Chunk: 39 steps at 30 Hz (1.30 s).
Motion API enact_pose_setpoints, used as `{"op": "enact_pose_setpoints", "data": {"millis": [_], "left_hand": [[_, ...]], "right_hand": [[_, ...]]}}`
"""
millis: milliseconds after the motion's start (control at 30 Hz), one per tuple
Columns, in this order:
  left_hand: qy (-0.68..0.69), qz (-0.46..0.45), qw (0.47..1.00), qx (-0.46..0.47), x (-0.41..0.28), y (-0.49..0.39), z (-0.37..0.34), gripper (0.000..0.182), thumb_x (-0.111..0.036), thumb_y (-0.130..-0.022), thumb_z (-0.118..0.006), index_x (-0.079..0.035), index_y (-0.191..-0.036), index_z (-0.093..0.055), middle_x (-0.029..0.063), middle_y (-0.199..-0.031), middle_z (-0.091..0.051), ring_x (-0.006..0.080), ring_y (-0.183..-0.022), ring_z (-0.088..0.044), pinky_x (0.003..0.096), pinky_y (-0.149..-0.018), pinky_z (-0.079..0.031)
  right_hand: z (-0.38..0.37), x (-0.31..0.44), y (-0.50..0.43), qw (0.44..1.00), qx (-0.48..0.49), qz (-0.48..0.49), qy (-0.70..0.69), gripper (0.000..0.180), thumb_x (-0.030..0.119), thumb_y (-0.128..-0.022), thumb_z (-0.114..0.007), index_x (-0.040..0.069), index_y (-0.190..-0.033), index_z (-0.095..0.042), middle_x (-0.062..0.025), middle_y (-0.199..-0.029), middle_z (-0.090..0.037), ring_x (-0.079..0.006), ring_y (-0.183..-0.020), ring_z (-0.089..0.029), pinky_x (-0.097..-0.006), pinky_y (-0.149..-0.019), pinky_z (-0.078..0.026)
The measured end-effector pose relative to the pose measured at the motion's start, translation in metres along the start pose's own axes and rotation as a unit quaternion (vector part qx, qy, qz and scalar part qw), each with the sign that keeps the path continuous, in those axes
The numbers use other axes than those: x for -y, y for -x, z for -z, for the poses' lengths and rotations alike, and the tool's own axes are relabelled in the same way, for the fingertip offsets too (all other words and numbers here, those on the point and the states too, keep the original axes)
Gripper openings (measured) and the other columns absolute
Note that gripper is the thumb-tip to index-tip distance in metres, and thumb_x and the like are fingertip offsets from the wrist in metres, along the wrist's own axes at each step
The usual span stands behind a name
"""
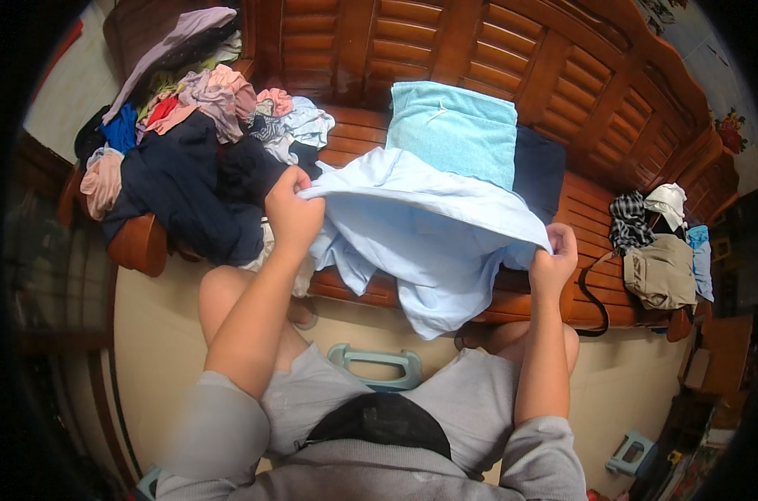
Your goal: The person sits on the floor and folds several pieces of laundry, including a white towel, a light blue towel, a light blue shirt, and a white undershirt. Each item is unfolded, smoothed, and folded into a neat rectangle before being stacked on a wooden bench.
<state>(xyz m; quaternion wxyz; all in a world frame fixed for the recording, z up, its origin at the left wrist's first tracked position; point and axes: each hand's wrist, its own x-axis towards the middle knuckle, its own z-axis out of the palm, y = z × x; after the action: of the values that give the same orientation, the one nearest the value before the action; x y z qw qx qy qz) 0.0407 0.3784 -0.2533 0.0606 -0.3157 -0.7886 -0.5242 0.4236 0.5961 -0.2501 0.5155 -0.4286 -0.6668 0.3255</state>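
Observation:
A light blue garment (429,232), perhaps a shirt, is stretched between my two hands above the front of a wooden bench. My left hand (294,203) pinches one end of its long edge. At the other end, my right hand (555,252) grips the edge between thumb and fingers. The garment's lower part hangs over the bench's front edge. Behind it, a folded turquoise towel (451,131) lies on the seat, partly over a dark navy folded cloth (538,169).
Mixed clothes (210,106) pile up at the bench's left end, with navy cloth (172,181) over the armrest (138,244). Khaki clothing (659,272), a checked cloth (629,222) and a dark strap (595,300) lie at the right. A plastic stool (379,357) shows between my legs.

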Motion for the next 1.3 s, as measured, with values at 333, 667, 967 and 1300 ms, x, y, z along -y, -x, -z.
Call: {"op": "enact_pose_setpoints", "data": {"millis": [333, 667, 967, 1300], "left_hand": [[-0.051, 0.031, 0.998, -0.013, 0.027, -0.007, 0.007, 0.012, -0.006, -0.084, -0.067, -0.003, -0.079, -0.056, 0.0173, -0.067, -0.054, 0.0309, -0.061, -0.053, 0.0417, -0.062, -0.043], [-0.077, 0.116, 0.961, 0.239, 0.056, -0.003, -0.010, 0.033, -0.015, -0.088, -0.070, -0.015, -0.121, -0.078, 0.0181, -0.106, -0.078, 0.0381, -0.101, -0.076, 0.0455, -0.091, -0.058], [-0.327, -0.169, 0.845, 0.388, -0.001, 0.054, -0.012, 0.106, -0.037, -0.083, -0.093, -0.023, -0.173, -0.038, 0.0141, -0.169, -0.047, 0.0373, -0.161, -0.036, 0.0683, -0.128, -0.028], [-0.028, -0.192, 0.806, 0.559, -0.015, 0.091, -0.048, 0.046, -0.019, -0.092, -0.071, -0.014, -0.138, -0.073, 0.0119, -0.142, -0.074, 0.0363, -0.138, -0.065, 0.0603, -0.120, -0.040]], "right_hand": [[0.052, 0.003, -0.005, 0.990, -0.131, -0.002, -0.046, 0.016, -0.002, -0.099, -0.073, 0.004, -0.095, -0.060, 0.0058, -0.078, -0.055, -0.0033, -0.070, -0.046, -0.0205, -0.063, -0.035], [0.031, -0.013, 0.011, 0.968, 0.217, -0.118, -0.035, 0.029, 0.004, -0.100, -0.068, 0.002, -0.128, -0.075, -0.0033, -0.110, -0.074, -0.0132, -0.101, -0.066, -0.0300, -0.090, -0.053], [-0.012, 0.008, 0.044, 0.834, 0.214, -0.374, -0.346, 0.041, 0.019, -0.108, -0.052, -0.002, -0.138, -0.069, -0.0133, -0.131, -0.076, -0.0270, -0.120, -0.071, -0.0404, -0.107, -0.054], [-0.034, 0.042, 0.072, 0.719, 0.269, -0.444, -0.462, 0.035, 0.032, -0.114, -0.044, 0.007, -0.122, -0.067, -0.0085, -0.114, -0.075, -0.0265, -0.108, -0.074, -0.0434, -0.101, -0.060]]}}
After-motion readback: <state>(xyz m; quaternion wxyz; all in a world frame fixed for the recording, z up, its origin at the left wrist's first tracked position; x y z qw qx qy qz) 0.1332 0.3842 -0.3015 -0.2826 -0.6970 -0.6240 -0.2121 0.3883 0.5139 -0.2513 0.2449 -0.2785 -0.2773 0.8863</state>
